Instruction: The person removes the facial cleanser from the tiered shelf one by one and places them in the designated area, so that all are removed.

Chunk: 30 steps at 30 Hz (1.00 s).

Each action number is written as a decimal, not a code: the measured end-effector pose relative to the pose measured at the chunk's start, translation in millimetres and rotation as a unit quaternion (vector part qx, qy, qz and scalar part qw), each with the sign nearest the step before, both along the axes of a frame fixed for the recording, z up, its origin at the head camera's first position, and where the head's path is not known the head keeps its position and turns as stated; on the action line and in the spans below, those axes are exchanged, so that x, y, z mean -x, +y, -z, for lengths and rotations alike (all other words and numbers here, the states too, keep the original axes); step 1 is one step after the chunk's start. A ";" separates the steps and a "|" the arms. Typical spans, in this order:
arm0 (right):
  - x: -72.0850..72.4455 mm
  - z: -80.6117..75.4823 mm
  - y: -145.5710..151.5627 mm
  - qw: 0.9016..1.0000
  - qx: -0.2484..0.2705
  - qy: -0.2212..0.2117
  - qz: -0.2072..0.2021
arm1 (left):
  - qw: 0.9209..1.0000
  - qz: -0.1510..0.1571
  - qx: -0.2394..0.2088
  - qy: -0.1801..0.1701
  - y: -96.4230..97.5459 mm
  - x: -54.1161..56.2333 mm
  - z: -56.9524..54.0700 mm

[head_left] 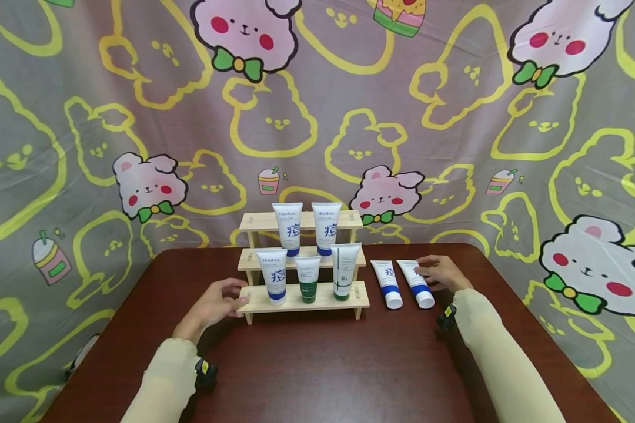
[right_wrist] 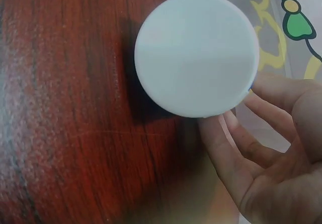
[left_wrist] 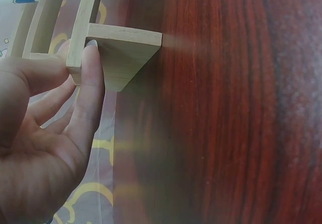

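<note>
My left hand grips the left end of the lowest step of a three-tier wooden display stand. In the left wrist view the thumb and fingers pinch that board's end from both faces. My right hand holds the outer of two white-and-blue squeeze tubes lying on the table. In the right wrist view its round white cap faces the camera and hides part of the grip. The other lying tube is just left of it, apart.
On the lowest step stand a white-and-blue tube, a small green-and-white tube and a taller white tube. Two more blue-and-white tubes stand on the middle step. A patterned cloth hangs behind the brown table.
</note>
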State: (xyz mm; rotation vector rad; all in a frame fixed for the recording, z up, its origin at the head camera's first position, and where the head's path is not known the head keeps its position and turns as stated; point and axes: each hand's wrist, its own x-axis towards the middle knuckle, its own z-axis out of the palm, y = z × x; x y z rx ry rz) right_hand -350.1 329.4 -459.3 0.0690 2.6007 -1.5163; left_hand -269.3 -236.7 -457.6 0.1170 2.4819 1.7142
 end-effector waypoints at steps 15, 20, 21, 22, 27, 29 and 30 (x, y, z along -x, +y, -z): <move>-1.2 1.7 -1.8 1.000 -0.012 -0.001 0.009 | 1.000 -0.004 0.003 -0.003 0.4 0.0 0.2; -0.7 0.5 0.1 1.000 -0.010 -0.001 0.007 | 1.000 -0.002 -0.004 -0.001 0.4 -0.7 2.2; -0.7 -0.2 1.2 1.000 -0.009 0.001 0.006 | 1.000 0.000 -0.005 0.001 0.4 -0.9 2.6; -0.4 -1.1 2.3 1.000 -0.005 0.003 0.009 | 1.000 0.001 -0.006 0.003 0.5 -1.0 2.8; 0.4 -10.8 7.4 0.999 0.007 0.028 0.020 | 1.000 0.004 -0.008 0.007 0.7 -0.6 3.0; 0.5 -17.1 7.8 0.999 0.013 0.041 0.023 | 1.000 0.005 -0.006 0.009 0.6 -0.3 2.7; 0.5 -20.6 7.4 0.999 0.012 0.050 0.017 | 1.000 0.005 -0.006 0.009 0.6 -0.4 2.3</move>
